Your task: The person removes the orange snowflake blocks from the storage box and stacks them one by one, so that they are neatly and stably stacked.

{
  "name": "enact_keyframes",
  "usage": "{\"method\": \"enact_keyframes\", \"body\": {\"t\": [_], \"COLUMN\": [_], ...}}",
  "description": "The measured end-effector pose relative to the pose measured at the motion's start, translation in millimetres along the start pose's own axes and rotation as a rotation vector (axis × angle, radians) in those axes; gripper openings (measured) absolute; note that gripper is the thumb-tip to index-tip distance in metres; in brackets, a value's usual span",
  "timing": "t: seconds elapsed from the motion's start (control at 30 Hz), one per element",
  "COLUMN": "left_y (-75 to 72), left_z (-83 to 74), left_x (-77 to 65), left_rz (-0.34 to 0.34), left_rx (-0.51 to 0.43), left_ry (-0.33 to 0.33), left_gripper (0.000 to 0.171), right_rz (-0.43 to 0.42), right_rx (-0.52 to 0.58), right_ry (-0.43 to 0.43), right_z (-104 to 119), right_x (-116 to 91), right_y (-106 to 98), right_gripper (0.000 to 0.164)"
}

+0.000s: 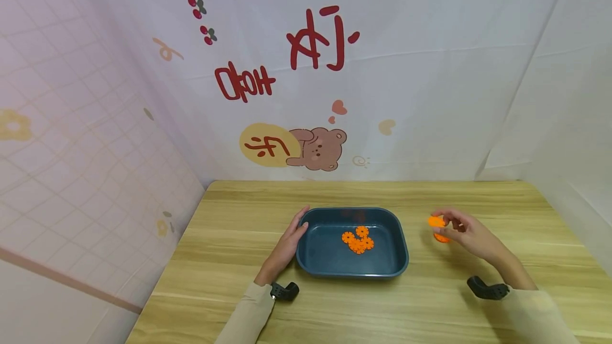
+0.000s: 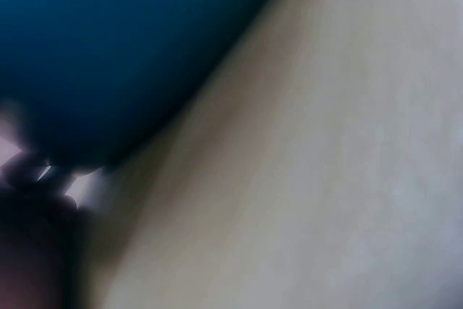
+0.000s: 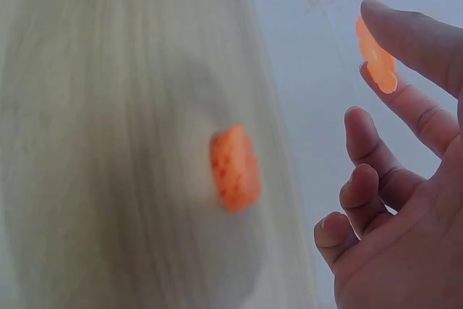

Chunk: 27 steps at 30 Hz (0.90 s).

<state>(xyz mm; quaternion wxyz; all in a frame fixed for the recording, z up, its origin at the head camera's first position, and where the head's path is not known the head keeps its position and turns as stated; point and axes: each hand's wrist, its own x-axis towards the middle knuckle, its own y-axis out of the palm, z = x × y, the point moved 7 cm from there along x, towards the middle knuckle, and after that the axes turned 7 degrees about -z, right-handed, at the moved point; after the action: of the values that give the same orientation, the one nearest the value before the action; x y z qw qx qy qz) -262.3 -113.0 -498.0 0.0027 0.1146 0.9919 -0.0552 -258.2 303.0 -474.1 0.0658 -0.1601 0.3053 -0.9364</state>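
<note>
A dark blue rectangular tray sits in the middle of the table with several orange flower-shaped notched discs lying in it. My left hand holds the tray's left edge, thumb over the rim and fingers along the outer side. In the left wrist view only the blurred tray wall shows. To the right of the tray, my right hand pinches one orange notched disc between thumb and index finger, above the table. Below it on the tabletop stands a small stack of orange discs, apart from the hand.
The wooden table meets a printed white cloth backdrop at its back edge. A white panel with a grid pattern stands on the left. Each wrist wears a black camera.
</note>
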Motion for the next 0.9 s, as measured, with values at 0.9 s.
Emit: {"method": "enact_keyframes", "body": {"t": [0.9], "left_y": [0.0], "left_z": [0.7], "left_x": [0.3], "left_rz": [0.02], "left_rx": [0.01], "left_ry": [-0.006], "left_gripper": [0.051], "right_rz": [0.009], "right_rx": [0.043], "right_ry": [0.124], "right_z": [-50.6], "right_x": [-12.3], "right_y": [1.8], "right_gripper": [0.032]}}
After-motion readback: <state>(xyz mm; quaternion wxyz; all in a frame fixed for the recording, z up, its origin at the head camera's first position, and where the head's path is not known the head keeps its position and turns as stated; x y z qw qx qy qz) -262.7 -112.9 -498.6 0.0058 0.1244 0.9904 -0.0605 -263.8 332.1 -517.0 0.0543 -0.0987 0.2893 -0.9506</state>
